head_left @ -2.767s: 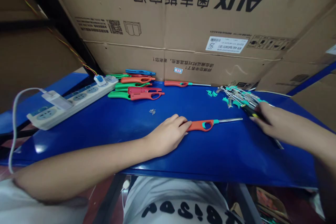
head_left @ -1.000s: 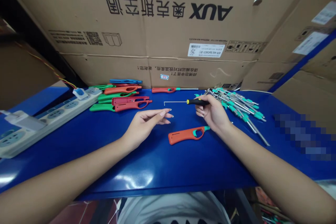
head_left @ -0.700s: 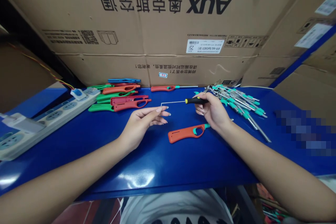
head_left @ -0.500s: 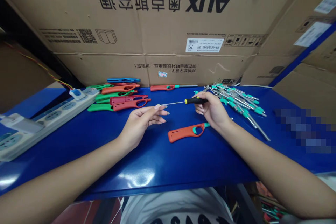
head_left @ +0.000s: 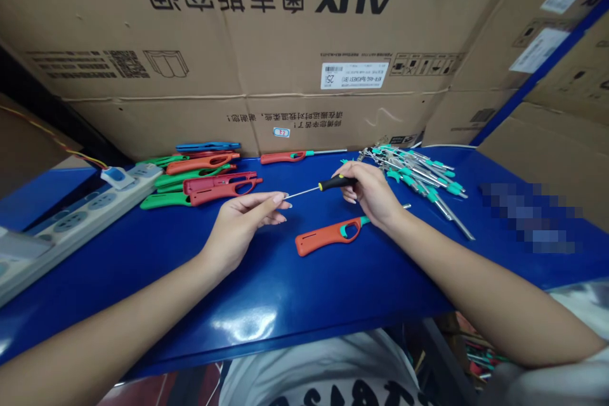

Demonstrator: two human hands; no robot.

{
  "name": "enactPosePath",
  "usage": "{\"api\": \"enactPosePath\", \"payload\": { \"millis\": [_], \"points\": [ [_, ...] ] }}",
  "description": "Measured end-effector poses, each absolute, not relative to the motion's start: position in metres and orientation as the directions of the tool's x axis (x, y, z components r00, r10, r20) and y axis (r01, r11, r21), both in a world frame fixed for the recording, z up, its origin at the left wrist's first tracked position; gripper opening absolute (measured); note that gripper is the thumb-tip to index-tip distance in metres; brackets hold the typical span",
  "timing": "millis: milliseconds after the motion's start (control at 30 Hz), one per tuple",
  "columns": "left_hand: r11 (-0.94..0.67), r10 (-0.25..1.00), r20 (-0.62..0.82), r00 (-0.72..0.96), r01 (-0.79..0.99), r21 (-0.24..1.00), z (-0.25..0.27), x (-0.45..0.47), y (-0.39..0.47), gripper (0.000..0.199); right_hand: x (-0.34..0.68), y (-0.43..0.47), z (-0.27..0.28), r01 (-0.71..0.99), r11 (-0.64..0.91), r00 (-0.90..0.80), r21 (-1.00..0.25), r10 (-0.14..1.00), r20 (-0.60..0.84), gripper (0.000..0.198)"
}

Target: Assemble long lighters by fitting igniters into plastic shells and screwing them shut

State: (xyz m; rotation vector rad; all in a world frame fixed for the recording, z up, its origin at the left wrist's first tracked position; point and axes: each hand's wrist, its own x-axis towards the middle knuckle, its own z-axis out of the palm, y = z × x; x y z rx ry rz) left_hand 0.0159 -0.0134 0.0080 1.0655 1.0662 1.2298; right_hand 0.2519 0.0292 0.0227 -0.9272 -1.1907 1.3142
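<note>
My right hand (head_left: 368, 190) is wrapped round the black and yellow handle of a screwdriver (head_left: 333, 184), its thin metal shaft pointing left. At the tip of that shaft, my left hand (head_left: 242, 222) pinches with thumb and forefinger; whether a small part sits between them is hidden. Below both hands an orange gas lighter (head_left: 321, 238) with a green trigger lies on the blue table (head_left: 304, 292), its nozzle partly behind my right wrist. Further back lies another orange lighter (head_left: 280, 157) with its metal tube pointing right.
Several red, green, orange and blue lighter shells (head_left: 209, 187) are piled at the back left. A heap of metal tubes with green parts (head_left: 423, 171) lies at the back right. A white power strip (head_left: 80, 222) runs along the left. Behind everything stands a cardboard sheet (head_left: 266, 76).
The view has shifted a little, so everything sits further left. Both hands keep their hold, with the screwdriver's tip still at my left fingers.
</note>
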Motion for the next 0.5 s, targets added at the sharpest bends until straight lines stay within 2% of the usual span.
{"api": "enactPosePath", "payload": {
  "millis": [500],
  "points": [
    [0.102,0.993,-0.093,0.073,-0.142,0.985,0.0042,0.0161,-0.0111,0.035,0.2533,0.031,0.0237,-0.214,0.109,-0.08,-0.971,0.988,0.128,0.011]
  ]
}}
